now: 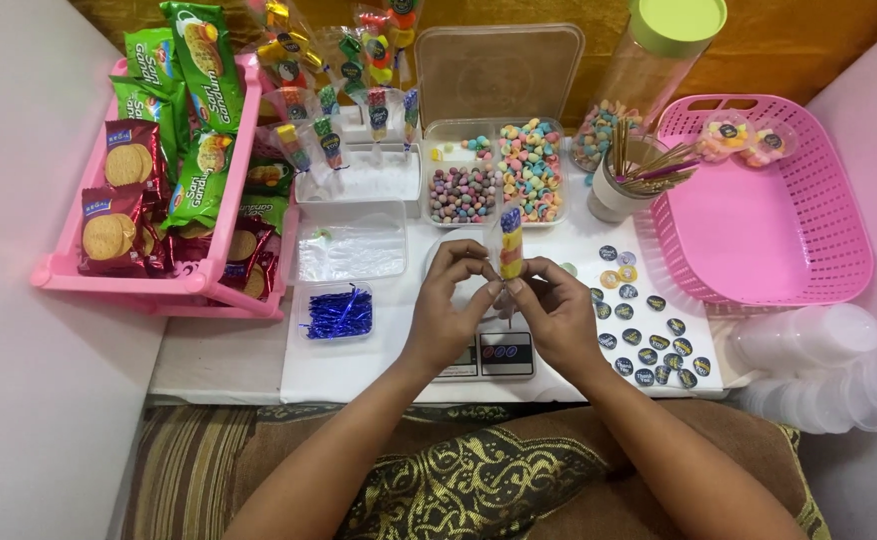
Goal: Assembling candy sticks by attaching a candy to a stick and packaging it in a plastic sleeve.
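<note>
Pinching clear-wrapped candy skewer (pixel 510 243) | left hand (pixel 446 310), right hand (pixel 557 315) both gripping | over small scale (pixel 494 354)

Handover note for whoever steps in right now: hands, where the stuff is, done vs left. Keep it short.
Left hand and right hand: both pinch the lower end of a wrapped candy skewer, held upright over the small scale.
Supplies: blue twist ties in a tray to the left, clear bags behind them, candy box ahead, round stickers to the right.
Done: wrapped skewers stand at the back.
Left: no tie or sticker visible on this one; pink basket holds only two small packs.
</note>
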